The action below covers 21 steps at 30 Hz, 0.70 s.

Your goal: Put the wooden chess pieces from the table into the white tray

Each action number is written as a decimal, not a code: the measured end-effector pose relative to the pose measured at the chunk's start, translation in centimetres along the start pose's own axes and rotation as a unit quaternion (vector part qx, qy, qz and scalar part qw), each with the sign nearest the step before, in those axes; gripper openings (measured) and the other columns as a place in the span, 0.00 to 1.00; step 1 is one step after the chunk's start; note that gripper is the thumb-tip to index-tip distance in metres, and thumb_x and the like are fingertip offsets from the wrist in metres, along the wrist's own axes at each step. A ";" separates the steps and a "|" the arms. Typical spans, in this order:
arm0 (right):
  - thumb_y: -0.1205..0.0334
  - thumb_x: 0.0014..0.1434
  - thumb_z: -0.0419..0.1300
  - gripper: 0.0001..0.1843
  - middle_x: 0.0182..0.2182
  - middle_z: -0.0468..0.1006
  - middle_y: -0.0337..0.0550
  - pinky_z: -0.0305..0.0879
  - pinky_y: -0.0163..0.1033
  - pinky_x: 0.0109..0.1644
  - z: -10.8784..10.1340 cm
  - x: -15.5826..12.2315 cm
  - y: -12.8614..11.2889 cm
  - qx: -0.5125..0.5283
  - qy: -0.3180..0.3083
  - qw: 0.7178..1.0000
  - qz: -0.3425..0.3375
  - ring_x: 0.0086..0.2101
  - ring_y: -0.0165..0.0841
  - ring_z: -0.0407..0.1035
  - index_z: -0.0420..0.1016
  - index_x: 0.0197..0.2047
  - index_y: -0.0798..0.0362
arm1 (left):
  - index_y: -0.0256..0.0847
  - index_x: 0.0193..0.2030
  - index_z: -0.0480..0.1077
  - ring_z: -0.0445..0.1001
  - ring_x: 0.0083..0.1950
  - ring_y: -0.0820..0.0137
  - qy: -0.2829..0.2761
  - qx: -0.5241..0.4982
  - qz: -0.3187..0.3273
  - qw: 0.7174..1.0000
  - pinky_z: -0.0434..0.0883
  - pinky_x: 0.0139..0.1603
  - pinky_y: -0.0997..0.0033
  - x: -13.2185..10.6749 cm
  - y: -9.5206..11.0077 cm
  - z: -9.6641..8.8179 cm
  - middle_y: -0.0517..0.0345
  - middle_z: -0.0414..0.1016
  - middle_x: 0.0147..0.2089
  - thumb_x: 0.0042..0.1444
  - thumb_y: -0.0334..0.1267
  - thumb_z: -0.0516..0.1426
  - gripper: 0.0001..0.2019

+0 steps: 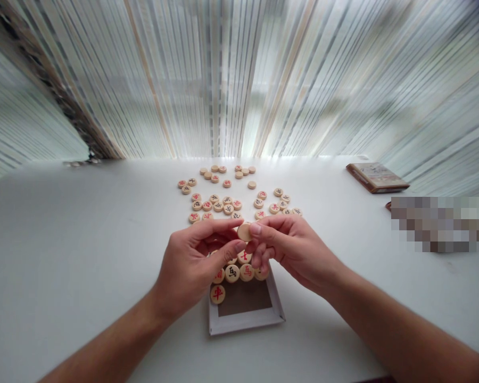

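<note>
A round wooden xiangqi piece (pixel 244 232), its visible face blank, is held up between both hands. My right hand (pixel 289 242) pinches its right edge, the thumb lying on the face. From the other side, my left hand (pixel 197 255) has its index fingertip at the upper edge and its thumb at the lower edge. Beneath the hands lies a shallow white box (pixel 247 322) with a brown floor. Several pieces with red or black characters lie inside in rows, partly covered by my fingers. A red-marked piece (pixel 217 294) is at the box's left wall.
Several more xiangqi pieces (pixel 228 209) are scattered on the white table (pixel 104 239) beyond the box, some showing blank faces. A brown-edged case or book (pixel 377 177) rests at the far right, near a blurred-out object (pixel 435 223). Striped curtains (pixel 223 80) hang along the back edge.
</note>
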State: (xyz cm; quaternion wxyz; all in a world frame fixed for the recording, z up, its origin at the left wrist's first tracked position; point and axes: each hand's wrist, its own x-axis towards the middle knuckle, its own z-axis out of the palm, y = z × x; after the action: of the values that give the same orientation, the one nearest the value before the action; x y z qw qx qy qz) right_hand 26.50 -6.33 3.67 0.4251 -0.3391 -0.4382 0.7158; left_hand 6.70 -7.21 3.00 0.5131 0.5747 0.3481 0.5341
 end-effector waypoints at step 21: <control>0.55 0.50 0.84 0.17 0.22 0.81 0.38 0.71 0.27 0.23 0.2 -0.1 0.0 -0.012 0.005 1.000 0.005 0.20 0.26 0.73 0.86 0.34 0.56 | 0.42 0.54 0.85 0.88 0.43 0.69 -0.050 0.123 0.053 0.990 0.85 0.47 0.75 -0.4 -0.5 -0.4 0.55 0.89 0.46 0.65 0.32 0.69 0.12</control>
State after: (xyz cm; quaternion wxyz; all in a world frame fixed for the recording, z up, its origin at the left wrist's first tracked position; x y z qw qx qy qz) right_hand 26.36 -6.54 3.76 0.4195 -0.3502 -0.4426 0.7110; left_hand 6.32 -7.38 2.38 0.4260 0.6771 0.3542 0.4843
